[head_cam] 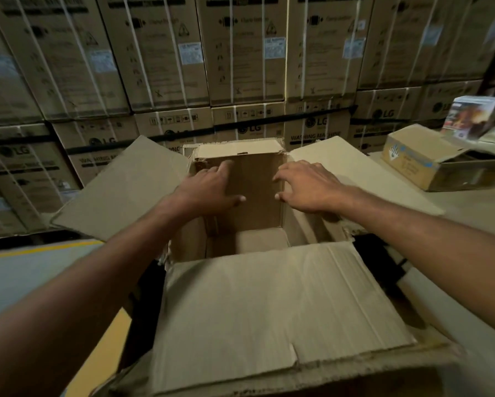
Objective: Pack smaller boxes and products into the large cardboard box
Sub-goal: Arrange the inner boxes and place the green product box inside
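Small box right of large box.

Large brown cardboard box, flaps spread open; left hand and right hand, fingers extended, at its far inner wall.

printed box blurred, stacked cartons cut off at top edge

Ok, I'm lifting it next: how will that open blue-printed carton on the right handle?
The blue-printed carton probably lifts stiffly: its walls look square and uncrushed. Its half-open top flap may swing, and anything in the dark interior could shift. Flat-bottomed and low, it seems unlikely to tip.
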The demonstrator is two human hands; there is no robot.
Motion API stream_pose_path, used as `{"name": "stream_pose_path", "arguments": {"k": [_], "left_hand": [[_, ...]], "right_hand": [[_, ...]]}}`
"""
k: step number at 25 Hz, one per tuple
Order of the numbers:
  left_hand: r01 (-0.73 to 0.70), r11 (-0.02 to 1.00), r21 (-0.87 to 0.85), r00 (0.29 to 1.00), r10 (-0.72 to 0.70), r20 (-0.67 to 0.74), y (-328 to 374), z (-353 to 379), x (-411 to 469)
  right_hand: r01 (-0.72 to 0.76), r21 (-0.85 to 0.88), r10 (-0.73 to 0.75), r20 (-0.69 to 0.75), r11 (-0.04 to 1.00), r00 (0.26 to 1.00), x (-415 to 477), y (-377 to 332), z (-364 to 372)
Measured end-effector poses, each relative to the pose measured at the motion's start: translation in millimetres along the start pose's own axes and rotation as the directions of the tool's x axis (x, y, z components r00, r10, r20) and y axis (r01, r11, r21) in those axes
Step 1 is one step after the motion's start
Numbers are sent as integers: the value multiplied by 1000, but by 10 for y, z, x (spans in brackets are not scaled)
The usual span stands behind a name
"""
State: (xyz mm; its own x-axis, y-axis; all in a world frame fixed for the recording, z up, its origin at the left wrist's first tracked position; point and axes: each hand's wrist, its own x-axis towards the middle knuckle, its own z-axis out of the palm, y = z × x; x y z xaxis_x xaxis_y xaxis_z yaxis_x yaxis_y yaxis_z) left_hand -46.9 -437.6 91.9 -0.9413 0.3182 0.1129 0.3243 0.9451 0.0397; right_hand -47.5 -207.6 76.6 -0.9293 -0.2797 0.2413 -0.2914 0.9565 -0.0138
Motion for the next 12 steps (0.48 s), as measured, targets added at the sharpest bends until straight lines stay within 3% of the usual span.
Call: {"name": "stream_pose_path", "arguments": {"k": [4,12], "left_hand": [[-75,994,-76,997,73,-28,520,-148,-569],[-204,912,-357,952,100,-290,1656,-207,-1498]], "right_hand": [[-88,77,91,-41,993,995,-623,-68,-218],[-140,206,179,-182,968,967,-1940,340,-606]]}}
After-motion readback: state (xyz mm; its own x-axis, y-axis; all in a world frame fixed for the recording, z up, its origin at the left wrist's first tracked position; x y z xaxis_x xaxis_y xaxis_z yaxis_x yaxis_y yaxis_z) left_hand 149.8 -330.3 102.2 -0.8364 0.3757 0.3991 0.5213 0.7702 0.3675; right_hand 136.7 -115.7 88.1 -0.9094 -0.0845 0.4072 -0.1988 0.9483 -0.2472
